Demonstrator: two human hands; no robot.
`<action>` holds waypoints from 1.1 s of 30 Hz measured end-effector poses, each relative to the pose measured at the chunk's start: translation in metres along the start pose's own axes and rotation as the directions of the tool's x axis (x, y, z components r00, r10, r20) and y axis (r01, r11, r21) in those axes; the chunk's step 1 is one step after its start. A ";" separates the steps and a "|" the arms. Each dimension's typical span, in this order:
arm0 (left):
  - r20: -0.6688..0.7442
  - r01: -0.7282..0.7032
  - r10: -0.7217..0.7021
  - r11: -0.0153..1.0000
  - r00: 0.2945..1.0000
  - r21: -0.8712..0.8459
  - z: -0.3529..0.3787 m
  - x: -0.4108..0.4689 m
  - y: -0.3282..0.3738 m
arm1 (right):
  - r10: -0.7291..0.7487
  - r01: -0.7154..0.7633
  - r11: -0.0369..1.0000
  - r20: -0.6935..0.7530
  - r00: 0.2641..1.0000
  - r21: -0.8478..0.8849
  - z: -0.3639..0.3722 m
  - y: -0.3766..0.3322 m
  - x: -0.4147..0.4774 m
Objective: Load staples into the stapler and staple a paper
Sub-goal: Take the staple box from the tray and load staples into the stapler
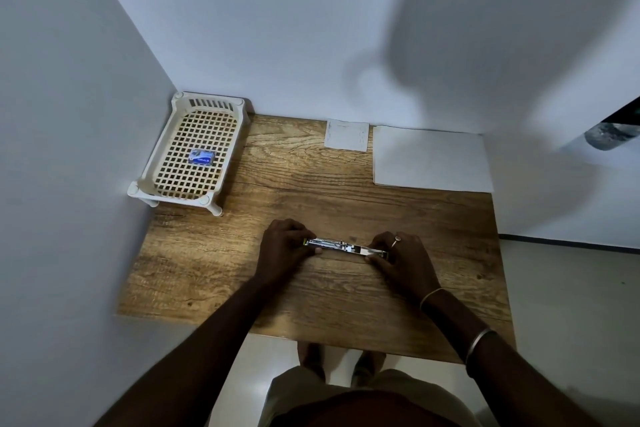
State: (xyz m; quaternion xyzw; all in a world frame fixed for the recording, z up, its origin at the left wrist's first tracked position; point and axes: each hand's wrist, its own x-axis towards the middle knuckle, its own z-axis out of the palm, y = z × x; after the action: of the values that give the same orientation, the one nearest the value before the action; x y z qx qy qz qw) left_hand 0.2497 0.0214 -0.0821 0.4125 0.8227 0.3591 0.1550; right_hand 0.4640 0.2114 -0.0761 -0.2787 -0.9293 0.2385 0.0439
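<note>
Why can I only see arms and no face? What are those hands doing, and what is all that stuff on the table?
The camera sits on the person's head and looks down, so you see only their arms, like looking at your own. There is just this one picture. The left hand and right hand each hold one end of a stapler, opened out flat on the wooden table. In the far left corner stands a white basket with a small blue box inside, maybe staples, though I cannot read it. At the back lie a small paper and a bigger sheet, waiting to be stapled.
</note>
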 end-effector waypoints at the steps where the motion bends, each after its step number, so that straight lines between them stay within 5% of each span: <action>1: 0.007 0.002 -0.002 1.000 1.000 -0.002 0.000 0.000 0.000 | 0.003 -0.003 1.000 -0.001 1.000 0.003 0.000 0.000 0.000; 16: 0.120 -0.023 0.018 0.999 0.993 0.044 -0.022 -0.005 -0.001 | 0.024 -0.026 0.998 0.050 0.998 0.054 -0.011 0.001 -0.005; 26: -0.140 0.055 -0.074 0.990 0.987 -0.129 -0.108 0.007 -0.014 | -0.125 0.136 0.962 -0.062 0.990 0.236 -0.050 -0.070 0.090; 33: -0.360 0.155 -0.145 0.988 0.922 -0.001 -0.180 0.033 -0.039 | -0.346 0.335 0.923 0.028 0.938 0.187 -0.023 -0.161 0.169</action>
State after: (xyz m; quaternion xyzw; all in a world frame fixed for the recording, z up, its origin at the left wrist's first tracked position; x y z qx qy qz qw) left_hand 0.1080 -0.0518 0.0163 0.2780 0.8711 0.4042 0.0234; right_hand 0.2469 0.1942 0.0113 -0.1006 -0.9391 0.3184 0.0813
